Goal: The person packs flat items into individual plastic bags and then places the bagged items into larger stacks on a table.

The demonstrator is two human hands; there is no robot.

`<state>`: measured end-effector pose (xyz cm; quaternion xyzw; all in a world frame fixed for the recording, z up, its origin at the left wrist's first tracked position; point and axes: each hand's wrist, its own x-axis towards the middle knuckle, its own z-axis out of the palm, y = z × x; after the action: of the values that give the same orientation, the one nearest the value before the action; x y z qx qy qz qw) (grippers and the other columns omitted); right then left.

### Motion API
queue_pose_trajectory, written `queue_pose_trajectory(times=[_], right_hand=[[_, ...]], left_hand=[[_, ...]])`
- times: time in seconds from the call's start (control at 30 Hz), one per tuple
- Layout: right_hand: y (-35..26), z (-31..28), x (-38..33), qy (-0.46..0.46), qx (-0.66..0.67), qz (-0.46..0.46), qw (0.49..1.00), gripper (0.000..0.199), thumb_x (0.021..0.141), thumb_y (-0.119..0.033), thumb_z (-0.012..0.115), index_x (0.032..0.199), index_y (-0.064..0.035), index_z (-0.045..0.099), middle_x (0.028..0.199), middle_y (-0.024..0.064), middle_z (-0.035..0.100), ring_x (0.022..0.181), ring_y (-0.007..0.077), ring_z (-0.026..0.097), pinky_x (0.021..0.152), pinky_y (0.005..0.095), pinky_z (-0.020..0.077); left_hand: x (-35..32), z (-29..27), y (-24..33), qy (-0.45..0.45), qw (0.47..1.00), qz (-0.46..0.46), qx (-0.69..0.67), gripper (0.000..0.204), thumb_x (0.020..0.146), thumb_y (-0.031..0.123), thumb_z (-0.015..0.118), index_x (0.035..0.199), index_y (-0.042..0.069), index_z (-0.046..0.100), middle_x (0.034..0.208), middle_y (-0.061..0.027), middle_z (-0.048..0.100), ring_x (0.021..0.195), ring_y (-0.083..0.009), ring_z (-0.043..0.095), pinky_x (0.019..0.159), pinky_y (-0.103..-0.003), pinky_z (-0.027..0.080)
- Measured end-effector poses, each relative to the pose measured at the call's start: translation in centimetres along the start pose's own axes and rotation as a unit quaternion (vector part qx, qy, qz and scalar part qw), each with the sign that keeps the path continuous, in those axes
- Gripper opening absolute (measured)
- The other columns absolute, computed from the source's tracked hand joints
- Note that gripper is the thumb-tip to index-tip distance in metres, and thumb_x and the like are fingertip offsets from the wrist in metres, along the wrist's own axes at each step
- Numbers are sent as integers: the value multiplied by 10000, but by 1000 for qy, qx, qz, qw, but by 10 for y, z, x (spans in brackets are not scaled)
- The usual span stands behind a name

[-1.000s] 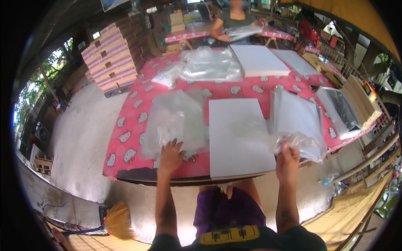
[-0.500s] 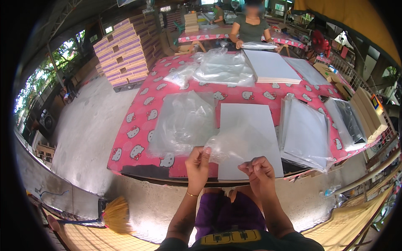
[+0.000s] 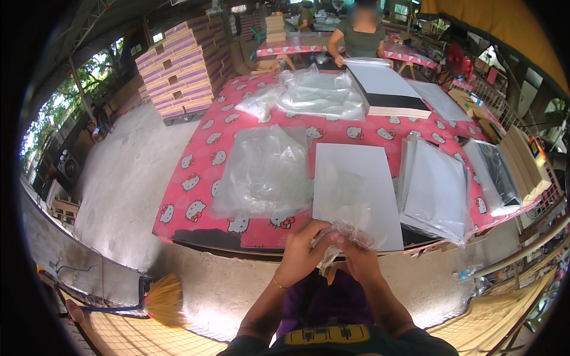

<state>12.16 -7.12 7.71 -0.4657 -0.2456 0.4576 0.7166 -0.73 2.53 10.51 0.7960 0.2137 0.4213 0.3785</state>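
Note:
Both hands are together at the near table edge, pinching one clear plastic bag [image 3: 350,228] by its mouth. My left hand [image 3: 301,254] grips its left side and my right hand [image 3: 358,261] grips its right side. The bag lies partly over a white flat board [image 3: 356,184] on the pink patterned tablecloth [image 3: 202,172]. A loose pile of clear bags [image 3: 264,169] lies to the left of the board. To its right sits a stack of bagged white boards [image 3: 436,190].
Across the table a person in a green top stands behind a tall stack of white boards [image 3: 386,89] and more clear bags [image 3: 317,95]. Stacked cartons [image 3: 178,68] stand on the concrete floor at left. A broom [image 3: 157,299] lies near my feet.
My hands left the bag pile and the bagged stack, came together at the table edge with one clear bag, and pulled it down toward my body.

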Motion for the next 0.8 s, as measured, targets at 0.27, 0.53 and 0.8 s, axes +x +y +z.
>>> queue_pose_trajectory(times=[0.27,0.53,0.8], right_hand=[[6,-19,1,-119,172,-124,970,390,875,-47,638,1248,-11,528,1080,98,620,957,220,619,420,316,550],[11,-33,-9,-98,237,-5,967,558,859,-91,635,1347,-62,367,1018,113,581,971,257,601,789,461,571],[-16,-69,-1,-262,359,-53,894,231,812,-160,609,986,-43,512,923,122,544,817,253,557,688,386,494]], left_hand=[[-3,-5,-18,187,973,-131,-18,189,985,176,551,900,11,585,766,-19,569,722,-48,470,647,-240,415],[-4,-3,-9,107,809,-254,-519,130,988,178,523,959,61,573,866,-9,599,787,-101,565,740,-264,478],[-19,-26,-51,148,799,-224,-538,146,1006,174,482,972,57,561,922,-43,638,887,-138,639,778,-311,535]])
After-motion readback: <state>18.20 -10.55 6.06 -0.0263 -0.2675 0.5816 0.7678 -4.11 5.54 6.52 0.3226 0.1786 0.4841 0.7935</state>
